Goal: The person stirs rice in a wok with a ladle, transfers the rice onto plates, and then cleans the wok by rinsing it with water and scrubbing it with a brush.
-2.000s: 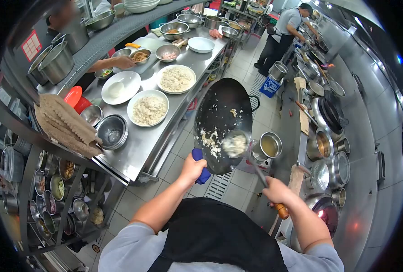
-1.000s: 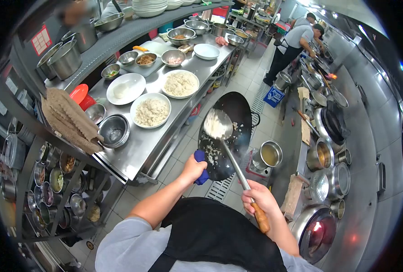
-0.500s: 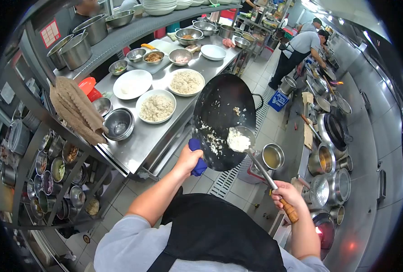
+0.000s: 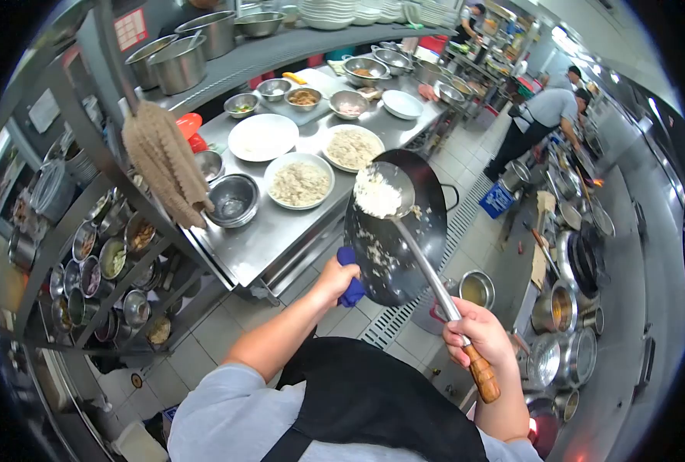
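A black wok [image 4: 396, 269] with rice scraps inside hangs in front of me, its left edge near the steel table [image 4: 238, 254]. My left hand [image 4: 336, 279] is closed on a folded blue cloth [image 4: 352, 289] at the wok's near rim. In my right hand [image 4: 477, 333] is a long-handled ladle [image 4: 423, 262], gripped near its wooden end. The ladle's bowl, heaped with white rice [image 4: 377, 194], is over the far left part of the wok. Two plates of rice [image 4: 300, 183] [image 4: 352, 148] stand beside it on the table, near a white plate [image 4: 264, 138].
Steel bowls [image 4: 233, 200] stand at the table's near corner, below hanging brown towels [image 4: 161, 158]. A pot of liquid [image 4: 476, 290] is right of the wok. Pans and pots [image 4: 554, 308] line the right-hand counter. A co-worker [image 4: 547, 115] bends over the stove further back.
My right hand has swung the ladle up and left, from the wok's lower right to its far left side. The whole view has shifted, with the table now further right in it.
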`<state>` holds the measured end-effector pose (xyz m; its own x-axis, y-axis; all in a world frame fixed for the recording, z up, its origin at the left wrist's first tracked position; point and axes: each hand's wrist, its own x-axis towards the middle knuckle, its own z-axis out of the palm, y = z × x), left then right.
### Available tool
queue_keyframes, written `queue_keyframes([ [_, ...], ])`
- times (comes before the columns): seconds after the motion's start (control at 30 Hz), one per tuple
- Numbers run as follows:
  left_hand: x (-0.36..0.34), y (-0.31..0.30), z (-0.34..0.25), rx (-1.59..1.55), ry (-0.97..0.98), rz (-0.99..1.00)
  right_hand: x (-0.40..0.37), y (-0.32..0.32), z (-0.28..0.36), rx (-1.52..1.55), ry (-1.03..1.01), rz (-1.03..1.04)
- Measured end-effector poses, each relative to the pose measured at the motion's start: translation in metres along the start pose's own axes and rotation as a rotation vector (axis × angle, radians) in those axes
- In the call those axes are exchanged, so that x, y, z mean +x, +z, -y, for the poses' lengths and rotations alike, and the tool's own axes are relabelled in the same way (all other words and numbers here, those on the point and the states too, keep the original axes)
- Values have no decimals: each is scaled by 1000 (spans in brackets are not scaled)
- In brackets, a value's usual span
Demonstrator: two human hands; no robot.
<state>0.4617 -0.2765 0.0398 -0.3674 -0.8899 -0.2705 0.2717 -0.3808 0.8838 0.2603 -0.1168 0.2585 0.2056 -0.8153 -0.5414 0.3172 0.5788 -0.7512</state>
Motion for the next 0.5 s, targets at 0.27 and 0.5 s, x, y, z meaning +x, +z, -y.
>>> queue_keyframes([
  [0.27, -48, -24, 14, -157, -193, -72, 101, 47, 39, -1075, -285, -162],
  [0.5, -65, -42, 21, -121, -226, -161, 211, 36, -19, -1848, -418, -258],
])
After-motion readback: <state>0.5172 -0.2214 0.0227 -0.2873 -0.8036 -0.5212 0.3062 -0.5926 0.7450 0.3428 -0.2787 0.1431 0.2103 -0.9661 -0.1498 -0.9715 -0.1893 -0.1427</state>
